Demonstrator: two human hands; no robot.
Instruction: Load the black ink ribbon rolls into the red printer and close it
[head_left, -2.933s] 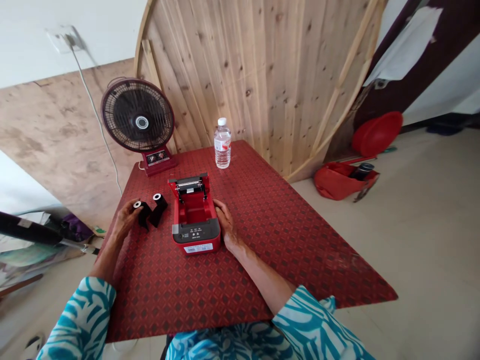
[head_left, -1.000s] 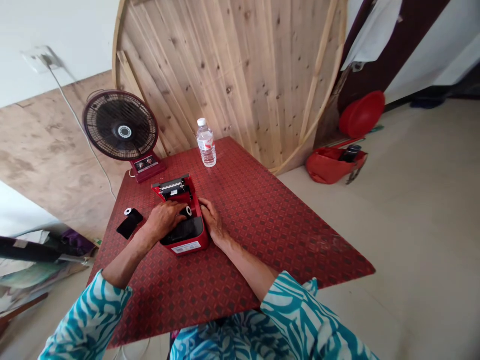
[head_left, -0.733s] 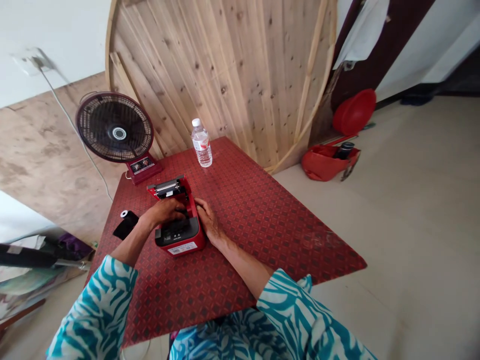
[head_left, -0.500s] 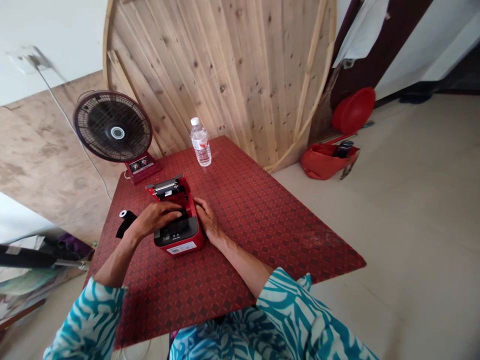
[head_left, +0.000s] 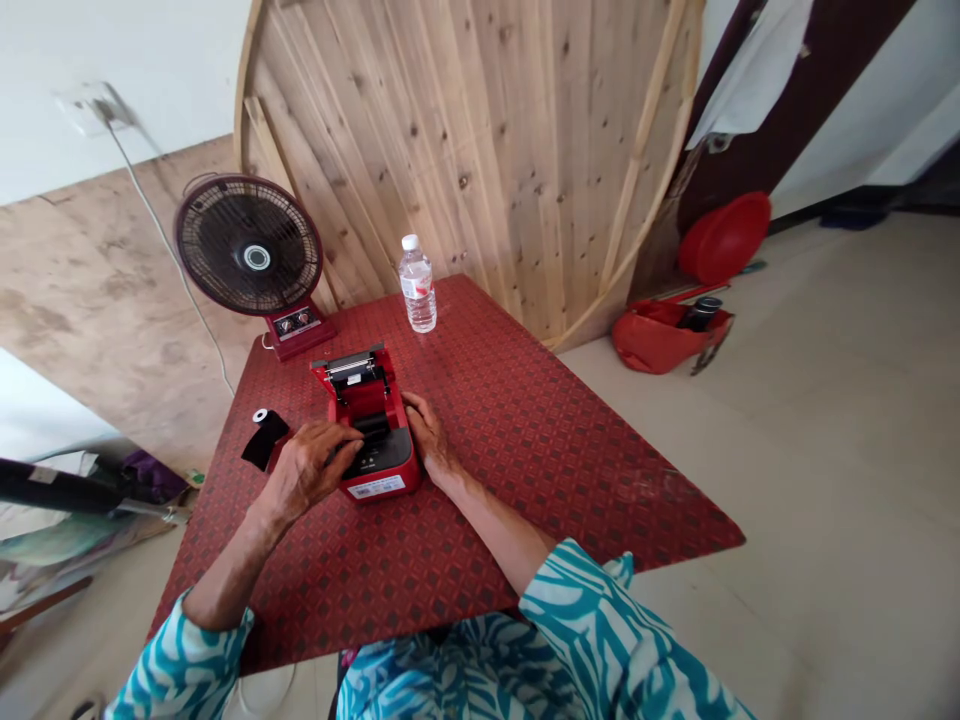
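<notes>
A small red and black label printer (head_left: 379,455) stands on the table with its lid (head_left: 352,370) raised. A dark roll or roller (head_left: 369,426) shows inside its compartment. My left hand (head_left: 313,462) is at the printer's left front, its fingers bent over the black top edge near the opening. Along the right side of the printer, my right hand (head_left: 429,437) holds the casing, with the thumb side towards the rim. Left of the printer lies a black roll (head_left: 268,437) with a white core, its loose end hanging out flat; neither hand touches it.
A patterned red table (head_left: 525,450) carries a water bottle (head_left: 418,290) and a dark red fan (head_left: 255,255) behind the printer. A round wooden board (head_left: 465,150) leans on the wall. On the floor at right are a red bag (head_left: 649,338) and a red basin (head_left: 726,238).
My left hand has drawn back from inside the compartment to the printer's left front edge, uncovering the dark roll or roller. My right hand stays on the right side. The view has shifted slightly.
</notes>
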